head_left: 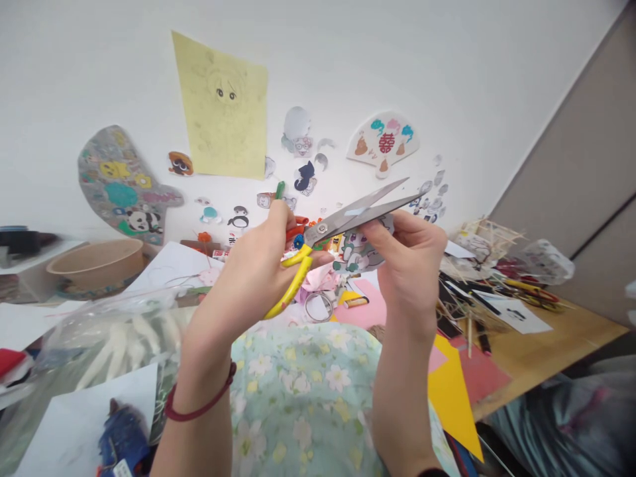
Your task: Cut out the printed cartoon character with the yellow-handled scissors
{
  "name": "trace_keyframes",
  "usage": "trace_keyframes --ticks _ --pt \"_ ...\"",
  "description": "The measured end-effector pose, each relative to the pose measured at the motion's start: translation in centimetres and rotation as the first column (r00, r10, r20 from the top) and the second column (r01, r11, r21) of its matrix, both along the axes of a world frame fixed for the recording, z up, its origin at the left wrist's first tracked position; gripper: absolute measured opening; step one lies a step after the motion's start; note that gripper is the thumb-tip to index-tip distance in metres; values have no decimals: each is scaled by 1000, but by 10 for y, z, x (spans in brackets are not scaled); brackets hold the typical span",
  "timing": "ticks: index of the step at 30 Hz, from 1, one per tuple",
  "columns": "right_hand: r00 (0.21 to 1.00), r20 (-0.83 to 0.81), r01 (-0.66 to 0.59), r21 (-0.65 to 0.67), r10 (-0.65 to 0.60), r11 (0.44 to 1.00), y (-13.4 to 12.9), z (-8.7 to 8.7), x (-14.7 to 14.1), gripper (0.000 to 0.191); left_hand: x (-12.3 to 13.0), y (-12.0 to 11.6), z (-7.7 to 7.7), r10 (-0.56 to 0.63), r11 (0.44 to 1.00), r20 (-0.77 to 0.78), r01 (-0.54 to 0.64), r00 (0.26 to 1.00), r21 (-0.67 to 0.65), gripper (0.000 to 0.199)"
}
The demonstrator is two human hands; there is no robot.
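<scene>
My left hand (pixel 253 265) grips yellow-handled scissors (pixel 293 281), its fingers at the handle loops. The two metal blades (pixel 368 211) point up and to the right, slightly apart. My right hand (pixel 410 255) pinches a small paper cutout (pixel 355 252) with a grey, green and white drawing, just below the blades. The lower blade crosses close to my right thumb and the top of the cutout. A green tip (pixel 280 191) sticks up beside my left hand; what it belongs to is hidden.
Cluttered desk: a brown bowl (pixel 97 265) at left, a plastic bag (pixel 124 338), a tape roll (pixel 318 307), yellow paper (pixel 453 397), and pens and sticks (pixel 470 324) at right. Drawings and a yellow sheet (pixel 223 112) hang on the wall.
</scene>
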State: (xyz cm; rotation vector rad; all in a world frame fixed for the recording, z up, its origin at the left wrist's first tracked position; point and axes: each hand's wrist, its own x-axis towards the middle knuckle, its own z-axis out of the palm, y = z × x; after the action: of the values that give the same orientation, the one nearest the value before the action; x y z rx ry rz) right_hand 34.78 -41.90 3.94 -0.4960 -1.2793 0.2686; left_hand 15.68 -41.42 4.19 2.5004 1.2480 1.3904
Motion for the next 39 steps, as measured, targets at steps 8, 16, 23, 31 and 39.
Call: trace_keyframes --ticks 8,16,23,31,39 --pt "999 -20 28 -123 -30 992 2 2 -4 5 9 12 -6 -43 994 106 54 993 -98 48" --pt "1000 16 -9 -234 13 972 26 -3 1 13 16 45 -19 135 986 529 -60 838 -155 52" --pt "989 99 -80 -233 106 969 26 -8 -2 15 19 28 -6 -171 927 745 362 644 -101 34" --pt "978 209 53 -140 -23 989 22 -6 -10 22 17 25 -9 -259 894 690 438 675 -93 39" --pt "975 120 -138 -329 186 934 28 -7 1 18 23 25 -9 -275 922 767 386 580 40 40"
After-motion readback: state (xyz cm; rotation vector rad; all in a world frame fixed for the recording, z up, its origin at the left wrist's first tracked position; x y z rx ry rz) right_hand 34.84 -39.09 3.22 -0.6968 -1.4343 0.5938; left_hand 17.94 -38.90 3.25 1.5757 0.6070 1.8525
